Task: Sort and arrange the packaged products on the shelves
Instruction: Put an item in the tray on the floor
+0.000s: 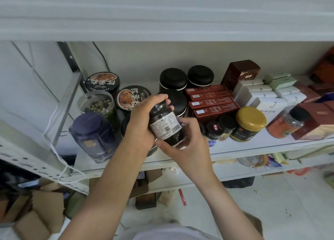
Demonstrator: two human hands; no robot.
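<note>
Both hands make the grip on one dark jar (166, 125) with a white printed label. The left hand (142, 124) curls round its upper half, fingertips over the lid end. The right hand (188, 140) cups the lower end, thumb across the label's barcode. The jar is tilted and held in the air, just in front of the middle shelf (253, 145) and above its front edge.

Directly behind the grip stand black-lidded canisters (173, 78). Just right of it lie stacked red boxes (213, 102), with small dark jars (215, 129) in front of them and a gold-lidded jar (251, 118) beside those. Further right come white boxes (256, 93), an orange-labelled jar (287, 124) and a tall brown box (240, 71) at the back.

Left of the grip sit two round tubs with printed lids (102, 81), a clear jar of green pieces (98, 104) and a blue canister (92, 136) near the shelf's left end. Bare board shows along the front edge, below and right of the grip.

The upper shelf (162, 22) overhangs closely above. A white cable (59, 158) hangs down the metal upright on the left. Below the grip, a lower shelf (235, 169) carries packets that are too blurred to tell. Cardboard boxes (36, 212) crowd the pale floor (271, 203) lower left.
</note>
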